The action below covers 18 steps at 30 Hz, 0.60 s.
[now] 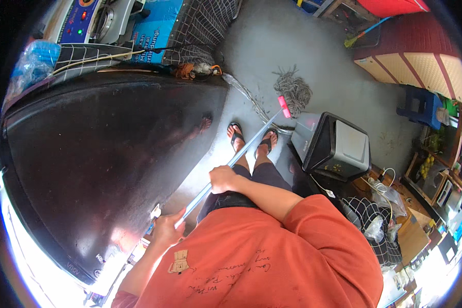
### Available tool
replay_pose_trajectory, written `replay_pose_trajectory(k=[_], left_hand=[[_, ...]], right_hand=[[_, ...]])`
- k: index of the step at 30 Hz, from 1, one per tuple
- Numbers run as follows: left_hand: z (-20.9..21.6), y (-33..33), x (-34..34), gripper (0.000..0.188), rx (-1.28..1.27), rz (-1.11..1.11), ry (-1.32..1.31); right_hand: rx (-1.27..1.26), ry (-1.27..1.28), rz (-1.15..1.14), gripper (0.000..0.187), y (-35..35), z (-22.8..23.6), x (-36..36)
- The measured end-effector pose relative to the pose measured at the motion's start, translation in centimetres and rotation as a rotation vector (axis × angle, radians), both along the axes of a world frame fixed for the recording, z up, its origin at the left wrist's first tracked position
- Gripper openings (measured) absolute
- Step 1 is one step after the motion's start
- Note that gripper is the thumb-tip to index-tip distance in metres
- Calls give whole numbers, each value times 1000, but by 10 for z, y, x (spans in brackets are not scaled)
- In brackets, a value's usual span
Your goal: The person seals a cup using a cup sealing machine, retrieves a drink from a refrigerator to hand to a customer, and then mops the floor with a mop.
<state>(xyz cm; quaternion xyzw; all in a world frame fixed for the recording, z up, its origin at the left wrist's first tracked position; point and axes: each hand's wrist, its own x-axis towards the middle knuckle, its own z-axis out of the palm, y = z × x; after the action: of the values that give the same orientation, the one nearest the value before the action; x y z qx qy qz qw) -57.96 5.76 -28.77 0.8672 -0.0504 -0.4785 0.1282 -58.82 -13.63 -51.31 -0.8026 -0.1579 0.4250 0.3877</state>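
Note:
A mop with a pale blue pole (251, 140) slants from my body out to the floor ahead. Its pink clamp (284, 107) joins a head of grey strings (293, 91), spread on the grey floor beyond my feet. My right hand (224, 179) is wrapped round the pole in front of my waist. Lower and to the left, my left hand (168, 229) is closed at the pole's upper end; some of its fingers are hidden. Both of my feet, in black sandals, stand on either side of the pole.
A large dark glossy cabinet (97, 159) fills the left side, near my left hand. Right of the mop head stands a silver and black appliance (339, 143). A grey cable bundle (251, 100) crosses the floor. Farther right are a blue stool (421, 107) and a mattress (413, 66).

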Motion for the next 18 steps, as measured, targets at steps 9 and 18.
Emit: replay_pose_trajectory(k=[9,18], left_hand=[[11,-29,51,47,-65,-394,-449],[52,-67,54,48,339,-516,-628]], right_hand=[[-51,-159,-258,25,-13,-19,49],[82,-452,-325,15,-6,21,125]])
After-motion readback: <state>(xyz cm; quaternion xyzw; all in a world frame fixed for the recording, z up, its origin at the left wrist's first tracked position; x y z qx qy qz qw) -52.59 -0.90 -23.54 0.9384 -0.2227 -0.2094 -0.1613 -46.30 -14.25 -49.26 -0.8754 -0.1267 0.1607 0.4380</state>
